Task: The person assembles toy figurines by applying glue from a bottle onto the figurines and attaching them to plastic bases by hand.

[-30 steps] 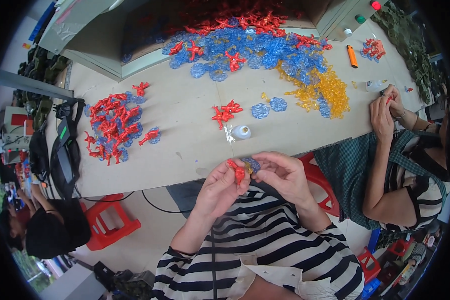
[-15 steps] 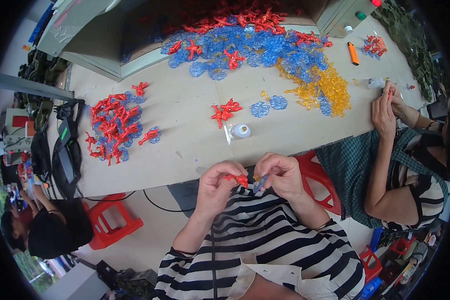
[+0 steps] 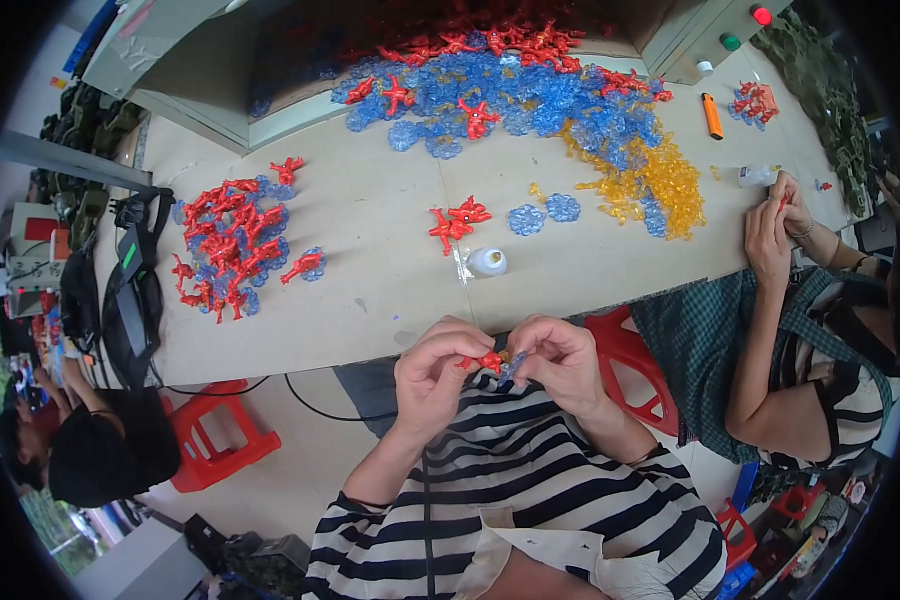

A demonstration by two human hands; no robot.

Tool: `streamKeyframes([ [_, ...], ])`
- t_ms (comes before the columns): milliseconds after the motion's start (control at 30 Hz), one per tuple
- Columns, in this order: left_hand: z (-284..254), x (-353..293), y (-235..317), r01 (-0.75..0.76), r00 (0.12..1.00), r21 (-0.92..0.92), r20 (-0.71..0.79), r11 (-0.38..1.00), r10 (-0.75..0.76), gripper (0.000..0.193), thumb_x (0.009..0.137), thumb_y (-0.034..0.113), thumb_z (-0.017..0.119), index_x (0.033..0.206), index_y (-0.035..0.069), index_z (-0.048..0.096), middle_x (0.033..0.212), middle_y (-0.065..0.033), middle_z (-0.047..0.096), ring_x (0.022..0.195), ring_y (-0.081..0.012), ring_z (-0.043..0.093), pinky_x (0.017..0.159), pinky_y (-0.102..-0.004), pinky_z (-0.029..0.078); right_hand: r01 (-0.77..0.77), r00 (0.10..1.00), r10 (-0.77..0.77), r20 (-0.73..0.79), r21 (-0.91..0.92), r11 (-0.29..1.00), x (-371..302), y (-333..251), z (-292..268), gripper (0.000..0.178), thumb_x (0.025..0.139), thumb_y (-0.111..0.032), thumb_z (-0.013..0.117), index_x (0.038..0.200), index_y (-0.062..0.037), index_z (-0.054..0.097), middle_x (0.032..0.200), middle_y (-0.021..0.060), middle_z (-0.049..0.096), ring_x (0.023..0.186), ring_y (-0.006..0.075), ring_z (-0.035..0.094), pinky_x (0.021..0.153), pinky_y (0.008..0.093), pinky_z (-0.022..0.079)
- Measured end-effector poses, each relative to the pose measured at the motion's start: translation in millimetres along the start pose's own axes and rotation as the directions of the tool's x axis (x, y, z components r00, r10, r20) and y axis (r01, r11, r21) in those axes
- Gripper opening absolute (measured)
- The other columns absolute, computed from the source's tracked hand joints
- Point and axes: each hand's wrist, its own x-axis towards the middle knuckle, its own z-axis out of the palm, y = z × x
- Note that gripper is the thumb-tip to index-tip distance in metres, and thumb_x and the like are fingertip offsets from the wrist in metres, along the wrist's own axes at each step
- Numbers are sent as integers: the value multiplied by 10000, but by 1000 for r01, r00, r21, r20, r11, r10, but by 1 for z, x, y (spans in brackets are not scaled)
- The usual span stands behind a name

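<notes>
My left hand [image 3: 433,378] pinches a small red plastic figure [image 3: 489,362] above my lap, just off the table's near edge. Between the fingertips of my right hand [image 3: 562,366] is a clear blue plastic piece [image 3: 514,369] with a small yellow bit at its top. The figure and the yellow bit meet or nearly meet; fingers hide the exact contact. Beyond my hands, a small white bottle [image 3: 488,262] stands on the table. Close to it lie red figures [image 3: 458,222] and two blue scalloped discs [image 3: 545,213].
Red figures on blue discs [image 3: 232,240] cluster at the left. Farther back spreads a heap of blue discs [image 3: 530,95], with yellow pieces [image 3: 665,185] at its right side. An orange cutter [image 3: 711,116] lies at the far right. A co-worker's hands [image 3: 775,235] work on my right.
My two hands have come closer together, bringing the red figure up against or very near the yellow bit on the blue piece. The view has shifted slightly.
</notes>
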Motion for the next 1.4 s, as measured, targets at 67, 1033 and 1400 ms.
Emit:
streamKeyframes([
  [67,0,1,1,-49,999,98,-2,994,49,78,841,-6,535,884,-14,599,903,-126,600,806,-172,552,689,-245,458,-23,999,22,-31,-12,1000,-2,1,2,165,767,108,583,907,25,555,900,69,550,687,90,560,592,195,458],
  [1033,-17,5,-13,105,989,-327,136,939,-63,126,737,92,690,780,20,596,920,-75,570,951,-270,561,778,-381,474,547,784,-585,208,-678,491,-2,-3,24,228,630,-18,748,816,25,622,755,130,622,643,243,622,570,294,510],
  [1400,-6,0,-22,182,978,-554,188,812,-91,119,794,154,659,780,67,579,952,-59,572,937,-272,545,822,-406,420,574,723,-647,242,-732,367,-4,-3,32,302,585,-55,756,848,14,624,751,114,593,643,237,601,566,299,503],
])
